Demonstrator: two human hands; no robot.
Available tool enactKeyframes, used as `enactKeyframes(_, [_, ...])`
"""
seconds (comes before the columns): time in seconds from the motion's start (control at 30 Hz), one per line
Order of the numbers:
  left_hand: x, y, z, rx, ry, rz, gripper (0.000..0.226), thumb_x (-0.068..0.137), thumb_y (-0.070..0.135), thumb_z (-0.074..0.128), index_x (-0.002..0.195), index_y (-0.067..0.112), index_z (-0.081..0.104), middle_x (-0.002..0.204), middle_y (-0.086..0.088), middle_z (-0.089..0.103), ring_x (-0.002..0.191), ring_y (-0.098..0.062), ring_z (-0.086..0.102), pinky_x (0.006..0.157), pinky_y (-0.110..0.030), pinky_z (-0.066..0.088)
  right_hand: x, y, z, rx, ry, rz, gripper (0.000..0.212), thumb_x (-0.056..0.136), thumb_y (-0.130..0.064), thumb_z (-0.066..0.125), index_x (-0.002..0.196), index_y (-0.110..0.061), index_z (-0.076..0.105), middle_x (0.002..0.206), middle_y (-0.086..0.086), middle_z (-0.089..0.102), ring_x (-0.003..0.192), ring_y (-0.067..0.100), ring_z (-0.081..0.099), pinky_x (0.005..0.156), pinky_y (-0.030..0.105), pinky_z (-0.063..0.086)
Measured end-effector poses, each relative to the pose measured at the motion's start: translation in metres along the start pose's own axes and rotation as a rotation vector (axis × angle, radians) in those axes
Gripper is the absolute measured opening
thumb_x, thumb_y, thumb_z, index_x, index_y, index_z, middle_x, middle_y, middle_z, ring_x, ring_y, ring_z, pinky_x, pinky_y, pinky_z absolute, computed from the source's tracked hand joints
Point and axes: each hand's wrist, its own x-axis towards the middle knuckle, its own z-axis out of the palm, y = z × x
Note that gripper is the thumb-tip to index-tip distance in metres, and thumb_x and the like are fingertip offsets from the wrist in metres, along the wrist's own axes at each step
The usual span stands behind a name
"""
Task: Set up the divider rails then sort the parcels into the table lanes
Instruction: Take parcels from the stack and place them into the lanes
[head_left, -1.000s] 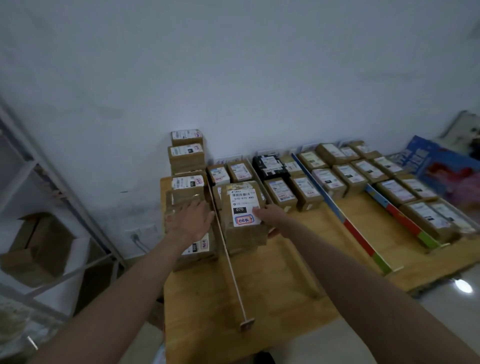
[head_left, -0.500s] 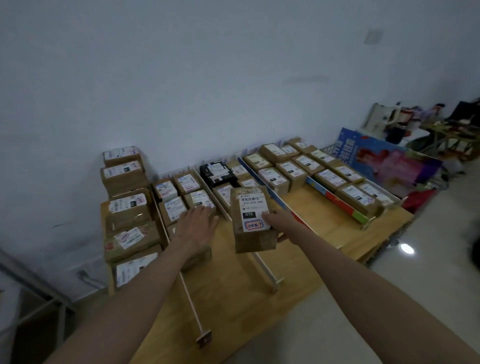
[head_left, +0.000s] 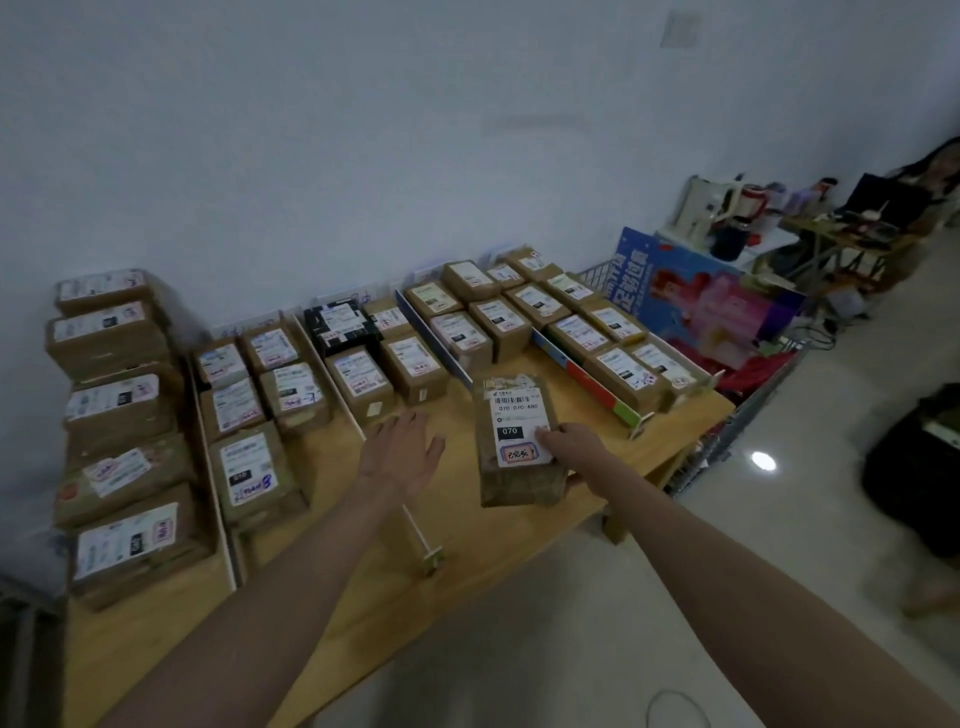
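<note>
Hands first: our right hand (head_left: 569, 449) grips a brown parcel (head_left: 519, 441) by its near right edge, thumb on the white label, holding it above the front of the counter (head_left: 467, 551). Our left hand (head_left: 402, 452) is open, fingers spread, hovering empty over a thin white rail (head_left: 415, 525). The parcel hangs over the bare front stretch of the lane between that rail and the blue-edged rail (head_left: 434, 335); two parcels sit further back there. We judge the label's "070" should be checked against the lane before setting down. To do it well, we lower the parcel flat, label up, slide it back against the row, and keep clear of the rails. A wire cart (head_left: 727, 441) stands beside the counter's right end.
</note>
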Motion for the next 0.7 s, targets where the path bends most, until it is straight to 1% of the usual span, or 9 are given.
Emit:
enactKeyframes(0.03, [0.002,0.009,0.003,0.0,-0.007,0.003,0.053,0.103,0.047,0.028,0.146,0.018,0.04,0.148,-0.004,0.044,0.134,-0.026,0.043,0.113,-0.04,0.031,0.004,0.005,-0.008,0.009,-0.001,0.009,0.047,0.099,-0.04,0.051,0.133,-0.008,0.051,0.121,0.01,0.063,0.106,0.026,0.061,0.08,0.04,0.054])
enactKeyframes(0.1, [0.006,0.024,0.009,0.013,-0.019,0.006,0.053,0.103,0.046,0.029,0.147,0.018,0.04,0.148,-0.004,0.045,0.134,-0.026,0.043,0.112,-0.04,0.031,0.012,0.013,-0.019,0.012,-0.002,0.017,0.046,0.099,-0.039,0.052,0.132,-0.008,0.052,0.111,0.007,0.064,0.092,0.02,0.061,0.065,0.031,0.051])
enactKeyframes(0.17, [0.013,0.036,0.014,0.024,-0.028,0.002,0.053,0.103,0.045,0.029,0.147,0.017,0.039,0.147,-0.004,0.045,0.133,-0.025,0.044,0.113,-0.04,0.032,0.023,0.019,-0.03,0.024,0.002,0.02,0.044,0.098,-0.039,0.053,0.13,-0.009,0.052,0.104,0.004,0.063,0.083,0.015,0.059,0.057,0.028,0.047])
enactKeyframes(0.23, [0.024,0.046,0.016,0.03,-0.043,-0.003,0.053,0.103,0.045,0.029,0.147,0.016,0.039,0.148,-0.005,0.045,0.133,-0.025,0.044,0.113,-0.04,0.032,0.035,0.023,-0.04,0.038,-0.005,0.024,0.045,0.099,-0.04,0.053,0.131,-0.008,0.052,0.109,0.005,0.063,0.089,0.017,0.06,0.061,0.029,0.049])
enactKeyframes(0.3, [0.038,0.054,0.02,0.032,-0.04,-0.004,0.053,0.103,0.045,0.029,0.147,0.016,0.04,0.147,-0.005,0.045,0.133,-0.025,0.044,0.113,-0.04,0.032,0.049,0.024,-0.051,0.05,-0.012,0.027,0.045,0.099,-0.039,0.052,0.131,-0.008,0.051,0.115,0.007,0.063,0.099,0.021,0.061,0.071,0.033,0.052])
enactKeyframes(0.4, [0.065,0.063,0.026,0.022,-0.026,-0.012,0.052,0.103,0.045,0.031,0.143,0.015,0.045,0.145,-0.005,0.048,0.131,-0.024,0.046,0.112,-0.039,0.032,0.073,0.022,-0.067,0.069,-0.004,0.023,0.044,0.1,-0.037,0.052,0.131,-0.007,0.051,0.118,0.009,0.064,0.105,0.024,0.062,0.081,0.036,0.054])
enactKeyframes(0.47, [0.087,0.069,0.031,0.008,-0.023,-0.021,0.051,0.103,0.045,0.031,0.141,0.015,0.047,0.144,-0.005,0.049,0.13,-0.025,0.047,0.112,-0.04,0.032,0.092,0.019,-0.078,0.081,-0.009,0.021,0.043,0.1,-0.036,0.052,0.131,-0.007,0.052,0.12,0.009,0.064,0.108,0.024,0.063,0.083,0.036,0.054])
enactKeyframes(0.6, [0.136,0.078,0.042,-0.017,0.002,-0.036,0.047,0.102,0.043,0.031,0.134,0.015,0.051,0.137,-0.005,0.054,0.127,-0.026,0.05,0.111,-0.043,0.034,0.138,0.007,-0.097,0.13,-0.022,-0.013,0.036,0.101,-0.031,0.052,0.129,-0.01,0.057,0.115,0.007,0.067,0.099,0.02,0.063,0.08,0.034,0.052])
enactKeyframes(0.7, [0.174,0.082,0.051,-0.045,0.013,-0.05,0.044,0.102,0.041,0.033,0.132,0.016,0.052,0.134,-0.004,0.055,0.123,-0.026,0.053,0.108,-0.042,0.036,0.175,-0.003,-0.104,0.107,-0.021,-0.018,0.036,0.1,-0.03,0.053,0.129,-0.009,0.057,0.113,0.006,0.067,0.099,0.02,0.063,0.082,0.033,0.052])
